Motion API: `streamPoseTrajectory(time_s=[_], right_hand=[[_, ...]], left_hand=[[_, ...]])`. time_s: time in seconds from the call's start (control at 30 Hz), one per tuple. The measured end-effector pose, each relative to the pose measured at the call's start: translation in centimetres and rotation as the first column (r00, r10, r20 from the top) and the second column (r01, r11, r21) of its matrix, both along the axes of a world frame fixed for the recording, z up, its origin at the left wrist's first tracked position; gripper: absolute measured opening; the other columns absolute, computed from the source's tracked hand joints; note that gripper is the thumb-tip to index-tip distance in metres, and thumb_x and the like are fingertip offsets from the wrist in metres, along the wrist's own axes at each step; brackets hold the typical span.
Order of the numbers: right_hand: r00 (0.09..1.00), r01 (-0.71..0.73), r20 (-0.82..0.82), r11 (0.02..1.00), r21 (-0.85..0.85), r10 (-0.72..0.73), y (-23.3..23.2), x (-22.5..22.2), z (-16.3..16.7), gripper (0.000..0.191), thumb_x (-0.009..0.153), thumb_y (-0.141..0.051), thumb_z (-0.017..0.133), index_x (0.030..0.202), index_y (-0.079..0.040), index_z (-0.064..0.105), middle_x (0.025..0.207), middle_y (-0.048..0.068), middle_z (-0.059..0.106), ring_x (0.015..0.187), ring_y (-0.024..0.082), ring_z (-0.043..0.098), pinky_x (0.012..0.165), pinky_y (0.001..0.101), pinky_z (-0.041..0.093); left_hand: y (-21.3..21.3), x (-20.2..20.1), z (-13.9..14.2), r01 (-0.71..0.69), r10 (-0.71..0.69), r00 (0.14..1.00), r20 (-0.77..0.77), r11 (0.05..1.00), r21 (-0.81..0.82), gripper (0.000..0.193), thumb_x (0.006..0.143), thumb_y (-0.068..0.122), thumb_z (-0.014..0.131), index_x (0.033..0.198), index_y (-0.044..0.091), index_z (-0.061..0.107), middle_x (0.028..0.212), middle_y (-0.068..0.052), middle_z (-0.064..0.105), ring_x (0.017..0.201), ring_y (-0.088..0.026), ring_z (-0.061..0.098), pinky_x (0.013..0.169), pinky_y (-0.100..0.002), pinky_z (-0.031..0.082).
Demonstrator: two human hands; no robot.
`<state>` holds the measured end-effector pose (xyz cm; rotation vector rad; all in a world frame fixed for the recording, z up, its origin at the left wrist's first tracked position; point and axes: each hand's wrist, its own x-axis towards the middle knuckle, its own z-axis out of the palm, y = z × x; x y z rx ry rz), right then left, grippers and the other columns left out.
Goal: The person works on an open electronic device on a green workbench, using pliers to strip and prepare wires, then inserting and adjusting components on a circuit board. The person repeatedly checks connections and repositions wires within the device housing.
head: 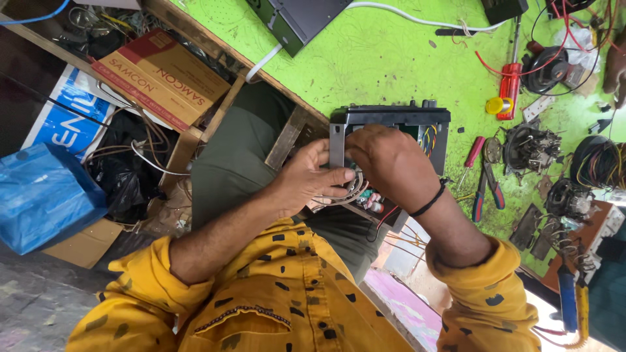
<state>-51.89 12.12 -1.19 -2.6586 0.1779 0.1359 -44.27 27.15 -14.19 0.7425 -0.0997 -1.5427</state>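
An open grey metal car-stereo chassis with coloured wires inside rests at the edge of the green workbench, over my lap. My left hand grips its left side and a bundle of thin wires. My right hand lies over the chassis opening, fingers curled down into it, hiding most of the inside. A black band circles my right wrist. My sleeves are yellow with black marks.
A red screwdriver, red-and-blue pliers, a small yellow spool, motor parts and wire coils lie to the right. A dark device sits at the top. A cardboard box and blue bag are at left.
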Motion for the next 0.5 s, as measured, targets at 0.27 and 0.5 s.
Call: streamPoseTrajectory(time_s=[0.27, 0.5], right_hand=[[0.999, 0.018, -0.044, 0.985, -0.173, -0.026, 0.7, 0.3, -0.4, 0.008, 0.089, -0.009, 0.066, 0.09, -0.002, 0.068, 0.087, 0.015, 0.065, 0.083, 0.036, 0.065, 0.07, 0.0452, 0.053], [0.995, -0.089, 0.014, 0.951, -0.297, 0.097, 0.8, -0.2, -0.5, 0.006, 0.086, -0.007, 0.064, 0.089, -0.003, 0.066, 0.093, 0.012, 0.066, 0.087, 0.031, 0.066, 0.068, 0.0424, 0.055]], left_hand=[[0.0, -0.1, 0.0, -0.002, 0.002, 1.0, -0.011, 1.0, -0.001, 0.06, 0.089, 0.012, 0.075, 0.14, 0.003, 0.045, 0.126, -0.01, 0.064, 0.108, -0.021, 0.068, 0.086, -0.04, 0.065], [0.0, 0.0, 0.1, 0.005, -0.005, 1.0, 0.02, 1.0, -0.007, 0.06, 0.089, 0.012, 0.075, 0.141, 0.004, 0.045, 0.126, -0.01, 0.064, 0.109, -0.019, 0.067, 0.087, -0.04, 0.064]])
